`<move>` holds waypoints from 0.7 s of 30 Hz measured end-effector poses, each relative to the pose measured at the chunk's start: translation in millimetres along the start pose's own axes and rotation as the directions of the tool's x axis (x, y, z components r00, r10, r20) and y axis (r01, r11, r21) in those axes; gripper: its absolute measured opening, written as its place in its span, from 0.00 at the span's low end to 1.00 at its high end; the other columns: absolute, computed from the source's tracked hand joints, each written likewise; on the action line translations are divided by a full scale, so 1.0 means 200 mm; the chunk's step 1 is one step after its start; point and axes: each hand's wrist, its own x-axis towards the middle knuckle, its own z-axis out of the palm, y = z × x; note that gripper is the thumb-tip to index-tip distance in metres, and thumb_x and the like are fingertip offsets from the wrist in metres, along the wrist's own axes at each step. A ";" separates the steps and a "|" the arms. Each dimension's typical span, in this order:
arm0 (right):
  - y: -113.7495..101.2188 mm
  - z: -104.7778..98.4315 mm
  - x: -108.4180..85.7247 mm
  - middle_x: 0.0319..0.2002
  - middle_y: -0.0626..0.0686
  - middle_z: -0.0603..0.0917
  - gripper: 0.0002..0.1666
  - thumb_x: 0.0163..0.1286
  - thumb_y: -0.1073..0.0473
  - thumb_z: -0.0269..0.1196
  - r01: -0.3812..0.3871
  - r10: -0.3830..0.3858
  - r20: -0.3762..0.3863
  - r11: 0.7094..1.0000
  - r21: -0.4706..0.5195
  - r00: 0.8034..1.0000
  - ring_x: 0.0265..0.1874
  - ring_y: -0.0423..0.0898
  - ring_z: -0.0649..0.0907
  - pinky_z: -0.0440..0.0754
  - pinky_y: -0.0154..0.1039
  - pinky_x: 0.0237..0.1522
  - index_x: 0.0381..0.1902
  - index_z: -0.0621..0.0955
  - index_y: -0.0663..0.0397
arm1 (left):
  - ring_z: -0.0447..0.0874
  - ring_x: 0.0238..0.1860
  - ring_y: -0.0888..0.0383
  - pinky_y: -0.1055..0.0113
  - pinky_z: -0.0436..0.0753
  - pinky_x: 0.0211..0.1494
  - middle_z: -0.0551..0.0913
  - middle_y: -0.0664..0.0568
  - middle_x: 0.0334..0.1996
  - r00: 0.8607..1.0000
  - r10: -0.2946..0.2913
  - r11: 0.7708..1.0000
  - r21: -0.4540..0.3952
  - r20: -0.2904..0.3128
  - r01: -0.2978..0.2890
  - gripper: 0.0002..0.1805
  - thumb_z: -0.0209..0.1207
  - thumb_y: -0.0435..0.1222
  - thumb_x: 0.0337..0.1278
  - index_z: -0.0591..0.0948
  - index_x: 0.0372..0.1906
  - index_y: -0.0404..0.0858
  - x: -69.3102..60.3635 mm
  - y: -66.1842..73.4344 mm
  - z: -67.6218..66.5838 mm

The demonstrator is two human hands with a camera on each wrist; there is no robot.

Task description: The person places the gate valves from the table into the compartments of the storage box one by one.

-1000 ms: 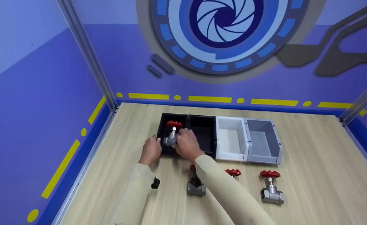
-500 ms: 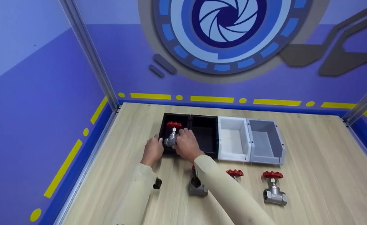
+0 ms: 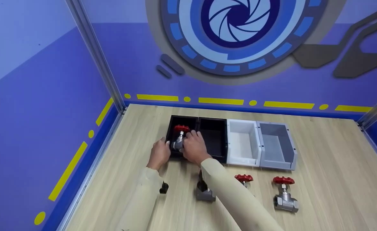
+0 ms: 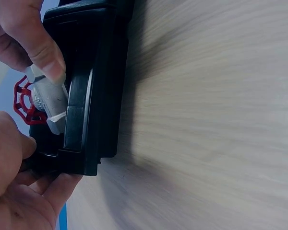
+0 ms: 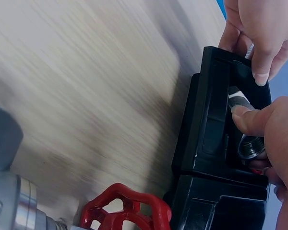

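Note:
My right hand (image 3: pixel 194 148) grips the metal body of a valve (image 3: pixel 178 143) with a red handwheel (image 3: pixel 182 128), inside the leftmost black bin (image 3: pixel 169 128). The right wrist view shows the thumb pressed along the valve body (image 5: pixel 240 100), near a threaded opening. My left hand (image 3: pixel 160 153) holds that bin's left side wall; in the left wrist view its thumb is inside the rim and its fingers are outside. There the valve body (image 4: pixel 53 98) lies close to the bin's front lip, its handwheel toward the back. Whether it touches the bin floor is hidden.
Right of that bin stand a second black bin (image 3: pixel 226 138), a white bin (image 3: pixel 244 162) and a grey bin (image 3: pixel 276 165), all side by side. In front lie more red-wheeled valves: one at right (image 3: pixel 285 202), two partly behind my right arm. Blue panels wall the table.
The head view has shifted slightly, so the scene sits a little farther right in it. Both hands keep their places on the valve and the bin, with no clear movement.

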 end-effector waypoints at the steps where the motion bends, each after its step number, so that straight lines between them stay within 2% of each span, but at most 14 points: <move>1: 0.00 0.00 0.00 0.37 0.54 0.84 0.22 0.54 0.44 0.71 0.000 0.000 -0.007 1.000 -0.003 1.000 0.41 0.53 0.76 0.71 0.46 0.45 0.33 0.86 0.57 | 0.80 0.53 0.36 0.47 0.79 0.56 0.80 0.29 0.51 1.000 -0.002 1.000 -0.004 0.001 0.002 0.21 0.48 0.35 0.71 0.73 0.59 0.24 0.00 0.00 0.00; 7: 0.00 0.01 0.00 0.36 0.53 0.83 0.22 0.52 0.43 0.71 0.001 -0.002 -0.035 1.000 -0.018 0.999 0.40 0.53 0.76 0.71 0.45 0.44 0.32 0.86 0.57 | 0.80 0.55 0.38 0.48 0.79 0.57 0.80 0.29 0.53 1.000 -0.015 1.000 -0.022 0.007 0.015 0.21 0.48 0.35 0.71 0.72 0.61 0.24 0.00 0.01 0.00; 12: 0.00 0.01 0.00 0.37 0.53 0.83 0.21 0.53 0.43 0.71 -0.005 0.005 -0.012 1.000 -0.018 1.000 0.40 0.53 0.76 0.70 0.46 0.44 0.32 0.86 0.57 | 0.80 0.55 0.38 0.48 0.79 0.57 0.80 0.29 0.53 1.000 -0.022 1.000 -0.015 0.016 0.023 0.21 0.47 0.36 0.72 0.72 0.60 0.24 0.01 0.00 0.00; 21: 0.00 0.02 0.01 0.40 0.54 0.84 0.23 0.56 0.42 0.69 -0.028 0.029 0.043 1.000 -0.013 0.999 0.42 0.53 0.76 0.70 0.47 0.46 0.35 0.86 0.57 | 0.81 0.53 0.37 0.47 0.79 0.55 0.81 0.29 0.50 1.000 0.011 1.000 -0.002 -0.013 -0.011 0.20 0.49 0.35 0.71 0.74 0.58 0.24 -0.01 0.00 0.00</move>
